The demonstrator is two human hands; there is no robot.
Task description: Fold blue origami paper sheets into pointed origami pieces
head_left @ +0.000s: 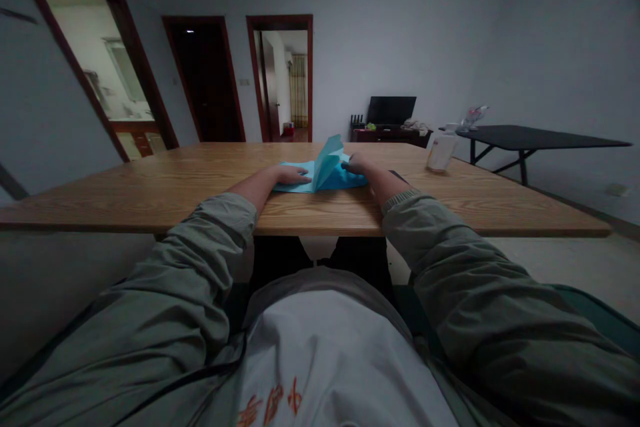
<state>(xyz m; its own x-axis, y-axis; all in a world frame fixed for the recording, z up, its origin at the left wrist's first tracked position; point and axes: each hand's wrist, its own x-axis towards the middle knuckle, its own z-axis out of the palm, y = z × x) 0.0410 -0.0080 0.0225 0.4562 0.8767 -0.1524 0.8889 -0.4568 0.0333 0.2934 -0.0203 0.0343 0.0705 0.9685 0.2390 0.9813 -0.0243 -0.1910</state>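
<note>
One sheet of light blue paper (327, 173) lies on the wooden table (150, 190), near the edge closest to the person and roughly midway along it. Part of the sheet stands up as a pointed flap between the two hands, and the rest lies flat on the wood. The left hand (293, 175) rests palm down on the flat left part of the paper, fingers stretched out and holding nothing. The right hand (356, 163) sits on the right part of the paper, just beside the raised flap, with its knuckles up; whether its fingers pinch the sheet or only press on it cannot be told from here. Both arms wear grey-green sleeves.

One pale translucent cup (441, 151) stands on the same table, well to the right of the hands. One thin dark object (399, 176) lies just beside the right wrist, too small to identify. One black table (540, 138) stands further right, and one dark screen (391, 110) sits on a low cabinet at the back wall. Three doorways open in the walls on the left.

Orange characters (273, 403) show on the white shirt at the bottom edge, cut off and not readable
</note>
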